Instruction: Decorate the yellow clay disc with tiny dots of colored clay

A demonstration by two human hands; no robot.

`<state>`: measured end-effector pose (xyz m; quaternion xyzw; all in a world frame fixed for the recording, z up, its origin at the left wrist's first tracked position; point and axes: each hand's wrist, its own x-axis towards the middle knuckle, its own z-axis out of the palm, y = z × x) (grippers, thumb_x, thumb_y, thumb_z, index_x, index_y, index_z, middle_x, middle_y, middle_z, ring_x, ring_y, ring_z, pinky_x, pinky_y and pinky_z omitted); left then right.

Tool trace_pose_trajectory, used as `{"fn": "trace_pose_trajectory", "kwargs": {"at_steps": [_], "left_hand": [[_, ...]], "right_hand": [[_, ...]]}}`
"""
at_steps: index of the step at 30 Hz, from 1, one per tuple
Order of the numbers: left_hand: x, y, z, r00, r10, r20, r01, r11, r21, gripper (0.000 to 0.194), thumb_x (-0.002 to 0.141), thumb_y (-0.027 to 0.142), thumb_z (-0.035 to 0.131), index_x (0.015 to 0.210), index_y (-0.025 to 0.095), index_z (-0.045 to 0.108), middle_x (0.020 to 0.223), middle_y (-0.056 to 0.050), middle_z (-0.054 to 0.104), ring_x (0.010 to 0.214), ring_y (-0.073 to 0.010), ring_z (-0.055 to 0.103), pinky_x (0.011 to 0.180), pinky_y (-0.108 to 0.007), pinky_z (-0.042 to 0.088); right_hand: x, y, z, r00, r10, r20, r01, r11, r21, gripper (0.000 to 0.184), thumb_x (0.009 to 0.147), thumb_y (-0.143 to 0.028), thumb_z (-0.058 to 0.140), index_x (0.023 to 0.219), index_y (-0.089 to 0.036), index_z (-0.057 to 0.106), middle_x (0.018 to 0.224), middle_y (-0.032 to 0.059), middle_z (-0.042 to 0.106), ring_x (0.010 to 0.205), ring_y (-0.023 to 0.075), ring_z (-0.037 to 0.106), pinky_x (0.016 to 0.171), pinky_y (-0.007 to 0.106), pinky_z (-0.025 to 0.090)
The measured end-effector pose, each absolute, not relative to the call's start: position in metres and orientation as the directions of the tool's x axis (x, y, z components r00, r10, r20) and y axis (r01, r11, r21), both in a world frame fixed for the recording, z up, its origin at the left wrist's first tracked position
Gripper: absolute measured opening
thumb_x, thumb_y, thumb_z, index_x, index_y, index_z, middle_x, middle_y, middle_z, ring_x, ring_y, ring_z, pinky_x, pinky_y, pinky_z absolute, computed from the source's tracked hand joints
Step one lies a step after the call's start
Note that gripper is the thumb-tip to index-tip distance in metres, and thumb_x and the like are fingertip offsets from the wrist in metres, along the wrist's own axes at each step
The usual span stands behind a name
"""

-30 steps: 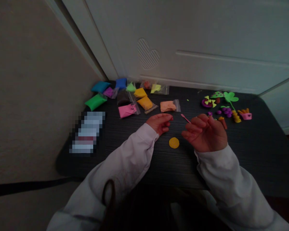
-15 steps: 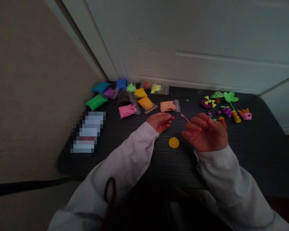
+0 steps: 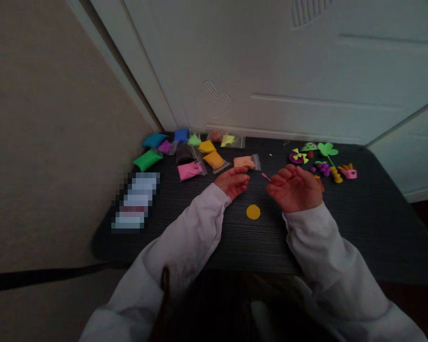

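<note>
My left hand (image 3: 233, 183) hovers above the dark table, thumb and forefinger slightly apart, other fingers loosely curled; I see nothing in it. Just beyond it lies a bag of peach clay (image 3: 243, 162). To the right, my right hand (image 3: 296, 190) is raised with fingers curled and the thumb against them; anything pinched there is hidden or too small to name. A flat yellow clay disc (image 3: 253, 212) lies on the table between and below both hands. Past my right fingertips a small pink tool (image 3: 266, 177) shows, its other end hidden by that hand.
Several clay bags, including pink (image 3: 189, 170), orange (image 3: 214, 160) and green (image 3: 148, 160), lie at the back left. A blurred phone-like object (image 3: 135, 202) is at the left. Small clay models, among them purple grapes (image 3: 323, 168) and a pink cup (image 3: 350, 174), stand back right.
My left thumb and forefinger have parted a little. My right hand has turned slightly and shifted left. The camera view has tilted up, so the table sits lower at the back.
</note>
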<state>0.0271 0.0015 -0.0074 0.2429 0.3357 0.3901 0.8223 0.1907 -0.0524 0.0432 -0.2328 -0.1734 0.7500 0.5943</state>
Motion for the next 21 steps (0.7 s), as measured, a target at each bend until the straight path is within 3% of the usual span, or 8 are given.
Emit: {"fn": "trace_pose_trajectory", "kwargs": {"at_steps": [9, 21], "left_hand": [[0.027, 0.003, -0.013, 0.464, 0.818, -0.341, -0.477, 0.555, 0.681, 0.028, 0.058, 0.007, 0.063, 0.082, 0.014, 0.053, 0.057, 0.003, 0.058, 0.052, -0.0065, 0.056, 0.050, -0.018, 0.046], [0.029, 0.002, -0.014, 0.438, 0.826, -0.354, -0.474, 0.547, 0.690, 0.024, 0.056, 0.007, 0.065, 0.077, 0.013, 0.055, 0.058, 0.000, 0.059, 0.053, -0.0068, 0.056, 0.050, -0.018, 0.045]], "right_hand": [[0.191, -0.050, 0.034, -0.198, 0.971, -0.135, -0.855, -0.238, -0.461, 0.005, 0.072, -0.023, 0.048, 0.068, -0.020, 0.048, 0.055, -0.0072, 0.045, 0.055, 0.0068, 0.044, 0.055, 0.024, 0.036], [0.187, -0.049, 0.033, -0.211, 0.965, -0.156, -0.834, -0.261, -0.486, 0.004, 0.072, -0.019, 0.048, 0.069, -0.020, 0.050, 0.054, -0.0069, 0.043, 0.052, 0.0063, 0.043, 0.052, 0.023, 0.036]]}}
